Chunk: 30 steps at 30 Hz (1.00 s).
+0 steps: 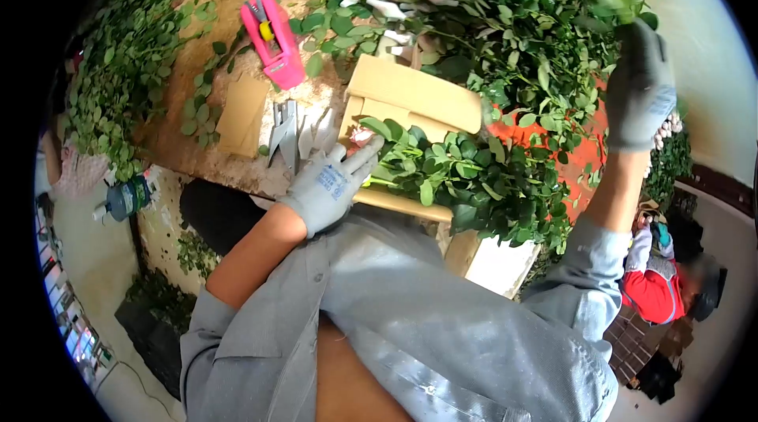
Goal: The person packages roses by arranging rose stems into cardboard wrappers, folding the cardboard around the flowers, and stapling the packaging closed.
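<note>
My left hand (328,185), in a grey glove, rests at the front edge of a cardboard wrap (414,94). Its fingers are stretched out and slightly apart, touching a pink rose head (361,138) beside leafy stems (442,165) lying on the cardboard. My right hand (641,94), also gloved, is raised at the upper right. It is closed around a leafy stem (624,0), blurred by motion, with a pale blurred shape at its top. Left of the cardboard lie a metal tool (286,136) and a pink tape dispenser (272,43).
Piles of leafy stems (521,19) cover the back and right of the wooden table (170,118). Several white-wrapped buds (387,7) lie at the back. Cardboard pieces (243,116) are on the left. A person in red (654,292) is at the far right.
</note>
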Available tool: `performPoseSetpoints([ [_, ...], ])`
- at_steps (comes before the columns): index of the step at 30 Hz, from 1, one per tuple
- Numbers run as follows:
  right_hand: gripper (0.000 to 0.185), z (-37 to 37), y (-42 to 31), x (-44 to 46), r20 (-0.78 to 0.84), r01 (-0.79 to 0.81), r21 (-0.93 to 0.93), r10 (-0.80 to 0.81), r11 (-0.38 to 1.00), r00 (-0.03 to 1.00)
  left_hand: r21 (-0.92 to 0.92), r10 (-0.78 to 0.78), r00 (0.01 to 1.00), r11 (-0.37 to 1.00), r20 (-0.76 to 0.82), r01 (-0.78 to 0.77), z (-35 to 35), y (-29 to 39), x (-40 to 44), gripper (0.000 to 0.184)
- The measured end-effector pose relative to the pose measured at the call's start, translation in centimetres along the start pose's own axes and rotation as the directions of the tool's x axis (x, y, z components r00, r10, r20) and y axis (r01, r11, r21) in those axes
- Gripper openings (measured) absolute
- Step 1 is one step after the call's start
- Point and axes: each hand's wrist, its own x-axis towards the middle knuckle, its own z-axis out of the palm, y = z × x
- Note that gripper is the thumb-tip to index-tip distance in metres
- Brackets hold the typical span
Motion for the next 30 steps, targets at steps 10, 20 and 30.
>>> performPoseSetpoints([
  [10, 0.019, 4.4, -16.6, -13.3, 0.912, 0.091, 0.1, -0.127, 0.991, 0.389, -0.016, 0.006, 0.999, 1.0, 0.053, -0.005, 0.7, -0.2, -0.3, 0.071],
  [20, 0.026, 2.6, -19.6, -11.7, 0.724, 0.002, 0.104, -0.077, 0.995, 0.685, 0.023, -0.017, 1.0, 1.0, 0.001, 0.017, 0.7, 0.1, -0.3, 0.059],
  [30, 0.032, 10.1, -21.3, -13.9, 0.799, 0.016, 0.132, -0.116, 0.991, 0.59, -0.06, -0.035, 0.999, 0.998, 0.022, 0.036, 0.9, 0.0, -0.1, 0.075],
])
